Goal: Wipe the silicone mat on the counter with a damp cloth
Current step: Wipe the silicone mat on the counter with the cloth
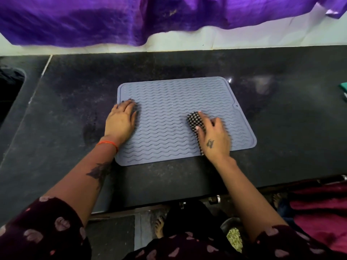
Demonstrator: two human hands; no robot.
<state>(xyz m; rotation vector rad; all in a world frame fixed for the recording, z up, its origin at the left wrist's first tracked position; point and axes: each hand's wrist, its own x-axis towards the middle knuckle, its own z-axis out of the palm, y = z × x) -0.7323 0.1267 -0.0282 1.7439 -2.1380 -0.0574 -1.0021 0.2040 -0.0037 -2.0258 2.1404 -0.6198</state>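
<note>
A grey-blue silicone mat (169,102) with wavy ridges lies flat on the black counter (281,128). My left hand (121,121) presses flat on the mat's left edge, fingers straight. My right hand (214,136) sits on the mat's right half and grips a folded black-and-white checked cloth (195,121), thumb and fingers curled round it. The cloth touches the mat surface and part of it is hidden under my palm.
A purple fabric (112,21) hangs over the white wall behind the counter. A dark sink opening (9,91) is at the far left. A green object (344,87) pokes in at the right edge. Red cloth (319,212) lies below the counter's front edge.
</note>
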